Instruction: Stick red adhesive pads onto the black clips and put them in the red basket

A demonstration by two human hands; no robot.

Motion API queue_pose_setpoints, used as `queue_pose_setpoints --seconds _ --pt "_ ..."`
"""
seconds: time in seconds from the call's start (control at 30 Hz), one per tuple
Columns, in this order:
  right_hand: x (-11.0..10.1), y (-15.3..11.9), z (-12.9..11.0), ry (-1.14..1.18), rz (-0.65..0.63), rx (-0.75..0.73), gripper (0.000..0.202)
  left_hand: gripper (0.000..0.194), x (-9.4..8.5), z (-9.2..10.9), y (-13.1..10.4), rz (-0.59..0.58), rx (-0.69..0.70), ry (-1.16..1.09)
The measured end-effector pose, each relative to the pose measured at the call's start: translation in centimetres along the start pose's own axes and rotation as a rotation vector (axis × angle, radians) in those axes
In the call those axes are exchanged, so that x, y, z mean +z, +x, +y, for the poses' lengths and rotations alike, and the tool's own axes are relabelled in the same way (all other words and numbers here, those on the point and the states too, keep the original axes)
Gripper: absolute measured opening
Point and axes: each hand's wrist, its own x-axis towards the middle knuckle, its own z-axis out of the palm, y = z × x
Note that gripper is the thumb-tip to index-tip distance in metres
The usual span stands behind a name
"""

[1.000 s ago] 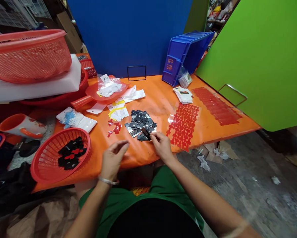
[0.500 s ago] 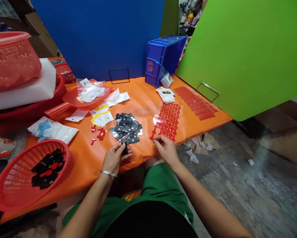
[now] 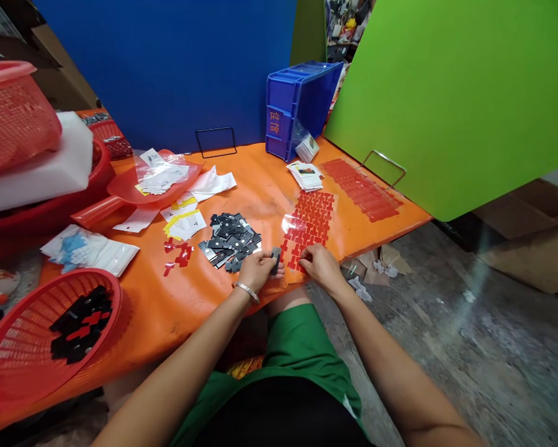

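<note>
1. Clock directions are read with twelve at the blue board (image 3: pixel 176 68) and six at the seated person.
2. Left hand (image 3: pixel 256 271): thumb and fingers closed on one dark flat piece (image 3: pixel 275 260), raised at roughly four o'clock from the dark pile (image 3: pixel 232 241), just beside the near left corner of the red sheet (image 3: pixel 311 218). A bracelet (image 3: pixel 247 292) is on the wrist.
3. Right hand (image 3: pixel 323 268): fingertips bent in over the near edge of the red sheet, at six o'clock on it. Whether they pinch a red cutout cannot be told from where I stand.
4. Dark pile: loose, overlapping flat pieces on the orange table cover (image 3: pixel 257 167).
5. Red sheet: lies flat at three o'clock from the pile, covered in rows of red cutouts. A second red sheet (image 3: pixel 362 189) lies at two o'clock from it.
6. Loose red cutouts (image 3: pixel 180 254): near the pile, at about nine o'clock.
7. Red basket (image 3: pixel 4 366): at eight o'clock from the pile, containing dark pieces (image 3: pixel 76 335) with red cutouts among them.
8. Red dustpan (image 3: pixel 99 211): at ten o'clock, bearing a clear bag of cards (image 3: pixel 164 177).
9. Blue crate (image 3: pixel 279 93): on its side, at one o'clock; a stack of cards (image 3: pixel 305 177) lies near it.
</note>
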Motion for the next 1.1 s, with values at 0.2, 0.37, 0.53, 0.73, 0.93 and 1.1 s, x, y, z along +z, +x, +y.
queue_pose_setpoints --seconds 0.2,0.37,0.53,0.73,0.93,1.1 --pt "-0.1 -0.6 -0.9 -0.099 0.046 -0.006 0.008 0.013 2.0 -0.5 2.4 -0.017 -0.032 -0.015" --pt "0.7 -1.5 -1.2 -0.130 0.123 -0.068 0.014 0.013 2.0 -0.8 2.8 -0.037 -0.064 -0.011" --pt "0.7 -0.9 -0.5 0.045 0.127 -0.032 0.010 0.013 1.8 -1.0 3.0 -0.022 -0.080 0.006" --pt "-0.6 -0.5 1.1 0.637 0.064 0.117 0.007 0.015 1.9 -1.3 3.5 -0.012 -0.088 0.005" --pt "-1.2 -1.0 0.1 0.926 0.096 0.178 0.017 0.019 1.7 -0.3 2.2 -0.069 -0.090 -0.027" --pt "0.4 -2.6 -3.5 0.992 0.025 0.080 0.020 0.027 -1.2 -0.1 -1.6 -0.094 -0.109 -0.074"
